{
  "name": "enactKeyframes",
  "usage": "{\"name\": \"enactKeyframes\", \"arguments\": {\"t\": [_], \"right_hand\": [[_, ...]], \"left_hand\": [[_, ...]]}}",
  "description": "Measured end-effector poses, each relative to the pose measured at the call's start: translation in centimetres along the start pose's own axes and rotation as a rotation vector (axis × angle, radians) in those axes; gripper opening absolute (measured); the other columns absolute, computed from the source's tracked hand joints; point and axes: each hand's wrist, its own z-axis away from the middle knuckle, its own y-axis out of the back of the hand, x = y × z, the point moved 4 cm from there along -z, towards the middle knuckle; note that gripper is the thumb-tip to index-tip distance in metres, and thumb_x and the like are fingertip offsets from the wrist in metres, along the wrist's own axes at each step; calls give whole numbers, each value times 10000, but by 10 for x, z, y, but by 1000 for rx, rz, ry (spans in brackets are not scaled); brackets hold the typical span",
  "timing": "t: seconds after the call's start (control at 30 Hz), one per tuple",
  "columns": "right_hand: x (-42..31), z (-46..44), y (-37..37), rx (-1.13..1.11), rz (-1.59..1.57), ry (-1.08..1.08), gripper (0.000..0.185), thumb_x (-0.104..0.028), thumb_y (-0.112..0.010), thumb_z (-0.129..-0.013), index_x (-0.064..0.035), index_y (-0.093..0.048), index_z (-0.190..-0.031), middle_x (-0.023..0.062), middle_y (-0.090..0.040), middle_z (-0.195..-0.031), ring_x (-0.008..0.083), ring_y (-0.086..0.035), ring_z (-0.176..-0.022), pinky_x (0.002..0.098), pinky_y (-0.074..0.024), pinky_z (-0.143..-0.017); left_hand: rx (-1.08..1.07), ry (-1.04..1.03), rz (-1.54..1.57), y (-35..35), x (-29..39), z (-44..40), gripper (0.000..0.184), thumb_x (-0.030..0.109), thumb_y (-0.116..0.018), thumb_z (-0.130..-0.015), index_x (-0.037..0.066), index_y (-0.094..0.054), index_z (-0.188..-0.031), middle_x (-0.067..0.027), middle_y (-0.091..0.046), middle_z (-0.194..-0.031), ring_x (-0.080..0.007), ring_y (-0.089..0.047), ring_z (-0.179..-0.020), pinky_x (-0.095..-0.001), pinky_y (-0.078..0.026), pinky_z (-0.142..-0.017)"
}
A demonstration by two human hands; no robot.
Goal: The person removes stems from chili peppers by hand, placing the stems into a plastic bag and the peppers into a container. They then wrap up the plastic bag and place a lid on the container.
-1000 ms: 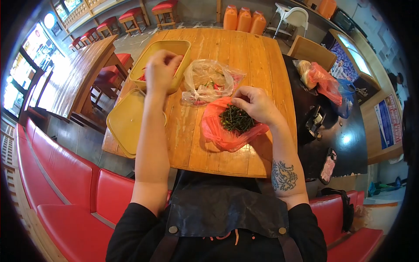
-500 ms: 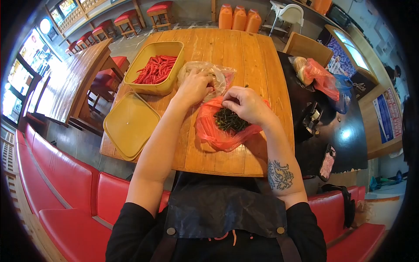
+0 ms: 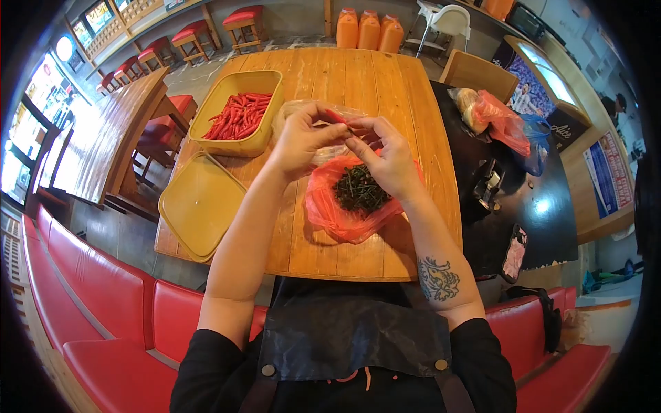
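My left hand [image 3: 308, 140] pinches a red chili pepper [image 3: 335, 116] above the table. My right hand [image 3: 385, 153] meets it, its thumb and fingertips closed at the chili's stem end, which they partly hide. Below the hands lies an open red plastic bag [image 3: 326, 215] with a heap of green chili stems [image 3: 359, 189] in it. A clear plastic bag [image 3: 329, 155] lies behind my left hand, mostly covered. To the left stands a yellow plastic tub [image 3: 237, 146] holding many red chilies [image 3: 239, 117]. Its yellow lid [image 3: 202, 204] lies flat nearer to me.
The wooden table [image 3: 289, 241] carries all this. On the right, a black table [image 3: 551, 227] bears plastic bags [image 3: 501, 124], a dark metallic object [image 3: 489, 184] and a phone [image 3: 515, 255]. Orange jugs [image 3: 368, 31] stand beyond. A red bench [image 3: 103, 255] runs along the left.
My left hand has come off the clear bag with a red chili. My right hand has risen from the stems in the red bag to meet it.
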Motion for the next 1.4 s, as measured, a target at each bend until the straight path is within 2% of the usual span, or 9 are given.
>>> {"name": "enactKeyframes", "arguments": {"t": [0.13, 0.53, 0.63, 0.7, 0.8, 0.9, 1.23, 1.33, 1.4], "right_hand": [[12, 0, 3, 22, -145, -61, 105, -34, -608, -773, 10, -572, -861, 101, -595, -804, 169, -583, -686, 264, -460, -611], [11, 1, 10, 138, 150, -70, 97, -56, -603, -779, 16, -543, -753, 114, -582, -676, 181, -570, -597, 288, -450, -558], [17, 0, 8, 140, 129, -103, 125, -70, -607, -786, 12, -528, -733, 100, -564, -637, 161, -539, -553, 284, -434, -523], [21, 2, 6, 146, 51, -150, 142, -85, -604, -800, 1, -526, -719, 55, -546, -611, 106, -498, -534, 256, -405, -493], [26, 3, 5, 145, -87, -234, 155, -93, -601, -811, -7, -524, -708, 9, -522, -597, 55, -457, -539, 224, -377, -480], [32, 2, 6, 131, -139, -292, 166, -102, -609, -808, -9, -523, -700, -11, -512, -595, 39, -448, -543, 208, -367, -478], [30, 1, 10, 175, -204, -282, 168, -122, -625, -796, -24, -530, -697, -12, -516, -601, 38, -444, -549, 205, -364, -486], [28, -1, 20, 194, -148, -285, 172, -127, -621, -799, -17, -534, -699, -17, -511, -602, 32, -438, -554, 200, -363, -491], [25, -1, 15, -22, -124, -270, 150, -124, -617, -792, -3, -555, -728, 17, -531, -610, 71, -473, -569, 228, -394, -523]], "left_hand": [[-48, 75, 89, -12, -2, 2, 146, 37, -602, -804, 12, -521, -922, -67, -564, -931, -128, -575, -811, -258, -484, -739], [111, -129, -164, -23, -2, 8, 131, 38, -648, -769, -6, -564, -860, -61, -618, -869, -79, -561, -730, -223, -473, -639], [175, -235, -254, -24, 0, 8, 137, 41, -657, -753, -10, -558, -832, -67, -621, -848, -92, -570, -714, -239, -471, -616], [224, -341, -530, -24, 4, 11, 144, 23, -665, -716, -7, -553, -801, -93, -609, -810, -145, -591, -703, -268, -474, -615], [197, -600, -685, -29, 13, 14, 145, 10, -661, -689, 0, -544, -774, -108, -581, -783, -217, -593, -702, -297, -481, -620], [184, -672, -728, -32, 20, 17, 125, 8, -649, -692, 6, -539, -752, -112, -569, -791, -261, -584, -714, -310, -485, -622], [160, -816, -846, -23, 32, 19, 106, 12, -645, -700, 18, -545, -732, -100, -556, -757, -256, -562, -669, -324, -463, -586], [482, -833, -973, 19, 47, 15, 134, -52, -643, -671, 4, -564, -764, -102, -559, -772, -197, -559, -715, -276, -457, -633], [649, -751, -1063, 52, 55, 15, 126, -58, -607, -677, 11, -576, -778, -111, -552, -785, -232, -545, -753, -308, -451, -660]]}}
